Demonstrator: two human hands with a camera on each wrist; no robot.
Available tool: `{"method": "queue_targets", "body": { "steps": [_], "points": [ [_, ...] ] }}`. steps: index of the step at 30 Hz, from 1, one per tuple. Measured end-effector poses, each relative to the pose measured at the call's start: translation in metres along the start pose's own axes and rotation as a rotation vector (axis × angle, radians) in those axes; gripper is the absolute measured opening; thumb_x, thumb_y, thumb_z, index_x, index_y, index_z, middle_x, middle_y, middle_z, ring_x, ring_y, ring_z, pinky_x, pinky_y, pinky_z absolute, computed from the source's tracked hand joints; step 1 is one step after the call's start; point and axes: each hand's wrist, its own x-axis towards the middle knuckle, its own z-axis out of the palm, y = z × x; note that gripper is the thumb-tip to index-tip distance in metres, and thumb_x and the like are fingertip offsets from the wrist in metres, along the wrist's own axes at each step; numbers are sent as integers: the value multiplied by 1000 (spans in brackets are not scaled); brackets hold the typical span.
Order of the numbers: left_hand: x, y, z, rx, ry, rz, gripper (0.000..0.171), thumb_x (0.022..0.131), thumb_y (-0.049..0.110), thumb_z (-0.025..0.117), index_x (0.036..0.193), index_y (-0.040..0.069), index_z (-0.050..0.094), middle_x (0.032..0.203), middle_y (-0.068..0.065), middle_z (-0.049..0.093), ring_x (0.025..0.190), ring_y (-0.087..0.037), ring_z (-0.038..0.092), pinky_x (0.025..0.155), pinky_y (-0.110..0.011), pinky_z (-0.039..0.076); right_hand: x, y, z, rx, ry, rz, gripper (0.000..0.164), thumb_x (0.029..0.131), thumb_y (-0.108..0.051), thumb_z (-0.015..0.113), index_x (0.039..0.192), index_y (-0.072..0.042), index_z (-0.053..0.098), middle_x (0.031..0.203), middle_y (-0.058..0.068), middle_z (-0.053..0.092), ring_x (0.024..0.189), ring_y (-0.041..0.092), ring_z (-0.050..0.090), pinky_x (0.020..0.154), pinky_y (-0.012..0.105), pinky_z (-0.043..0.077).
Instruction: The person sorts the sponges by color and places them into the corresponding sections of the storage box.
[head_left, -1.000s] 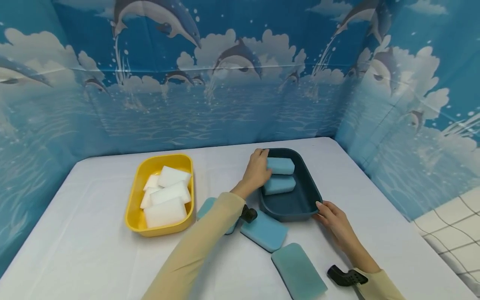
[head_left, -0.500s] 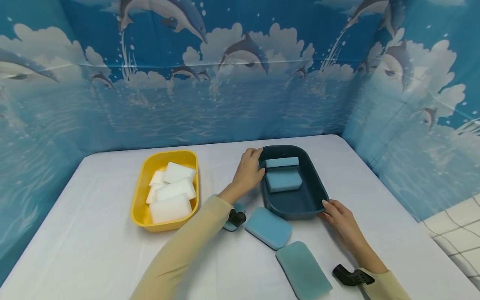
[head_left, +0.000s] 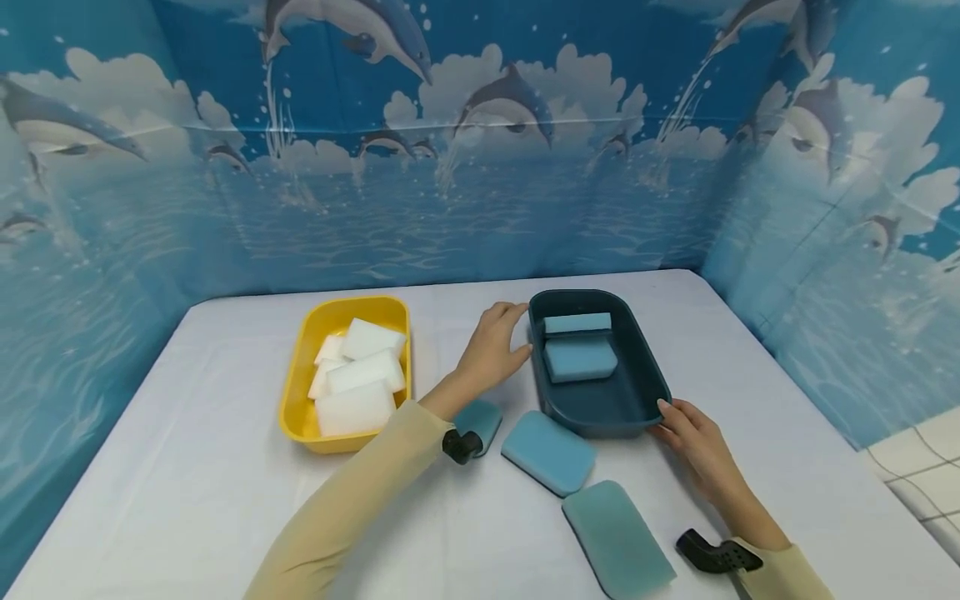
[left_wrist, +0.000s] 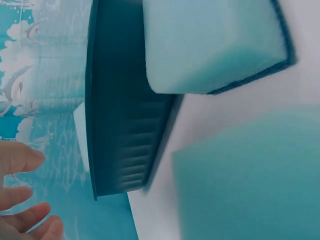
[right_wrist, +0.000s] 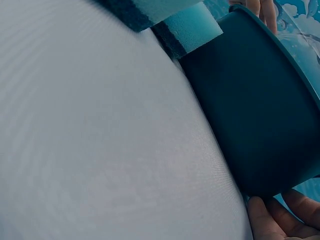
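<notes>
"As we work from the left, what stands first on the worktop (head_left: 187, 475)?"

"A yellow tray (head_left: 330, 445), holding several white blocks (head_left: 356, 408) piled loosely. To its right lies a teal sponge (head_left: 483, 417), partly covered by the left wrist."

"State of the left hand (head_left: 489, 348)?"

"Thumb and fingers spread apart, nothing held. The fingertips are just beside the left rim of the dark blue tray (head_left: 600, 410); whether they touch it, I cannot tell."

"And next?"

"A blue sponge (head_left: 549, 452) lies flat in front of that tray, near its closest edge."

"Contents of the dark blue tray?"

"Two light blue sponges, one behind the other: the nearer sponge (head_left: 581, 361) shows a broad face, the farther sponge (head_left: 577, 323) a narrow one. The near end is bare."

"Further right?"

"A green sponge (head_left: 618, 537) lies flat, almost corner to corner with the blue one; contact is unclear. Last, the right hand (head_left: 693, 440) pinches the tray's near right corner, thumb at the rim, fingers beneath."
</notes>
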Motion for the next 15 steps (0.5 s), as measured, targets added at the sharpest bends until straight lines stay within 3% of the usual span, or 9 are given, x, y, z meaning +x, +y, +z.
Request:
{"method": "queue_targets", "body": {
  "steps": [3, 6, 10, 15],
  "points": [
    [-6, 3, -4, -1, -11, 18, 57, 88, 14, 64, 140, 4, 41, 135, -15, 48, 125, -29, 46, 104, -40, 45, 1, 0, -1, 17, -11, -2, 65, 100, -38, 39, 133, 16, 26, 140, 26, 28, 95, -15, 51, 82, 5, 48],
    [-13, 4, -8, 1, -19, 28, 56, 89, 15, 63, 140, 5, 41, 134, -14, 48, 125, -28, 46, 104, -40, 44, 1, 1, -2, 20, -14, -1, 66, 100, -38, 38, 133, 17, 24, 144, 31, 21, 94, -16, 51, 82, 4, 48],
    [-23, 3, -12, 4, -20, 28, 56, 88, 15, 63, 139, 5, 42, 134, -14, 48, 125, -28, 46, 104, -41, 44, 2, 2, -2, 14, -11, -2, 65, 100, -38, 39, 132, 16, 27, 138, 27, 29, 94, -15, 52, 82, 5, 49],
    [-34, 1, -16, -6, -41, 18, 55, 88, 15, 63, 139, 5, 43, 135, -14, 48, 125, -29, 45, 105, -41, 43, 2, 2, -1, 20, -11, 0, 63, 99, -39, 41, 130, 15, 30, 125, 11, 41, 93, -12, 54, 82, 6, 50]
  ]
}}
